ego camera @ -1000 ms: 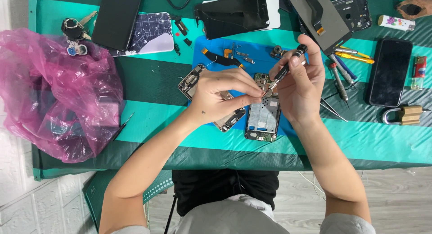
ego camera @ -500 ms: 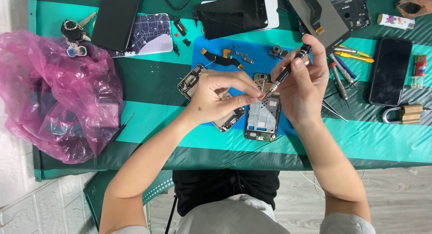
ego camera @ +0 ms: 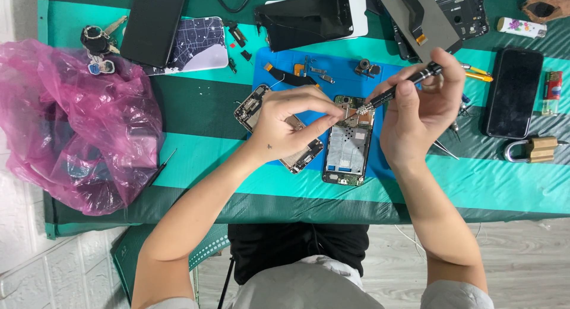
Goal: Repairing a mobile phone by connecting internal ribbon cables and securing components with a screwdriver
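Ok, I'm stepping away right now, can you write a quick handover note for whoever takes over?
Right hand: holds the thin black precision screwdriver, tip at the top of the opened phone frame.
Left hand: fingers pinched beside the tip; whether they hold a small part cannot be told.
Frame lies on the blue work mat; second stripped phone body partly under the left hand.
Done: frame opened, small parts on the mat.
Left: work at the frame's top edge.

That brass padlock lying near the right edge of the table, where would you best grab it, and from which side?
Probably by its brass body, from above. The padlock lies flat on the striped table cover, so its two long edges are exposed for the fingers to pinch. The steel shackle on its left is thinner and rounded, a slippier hold. Nothing crowds it except the dark phone just above.
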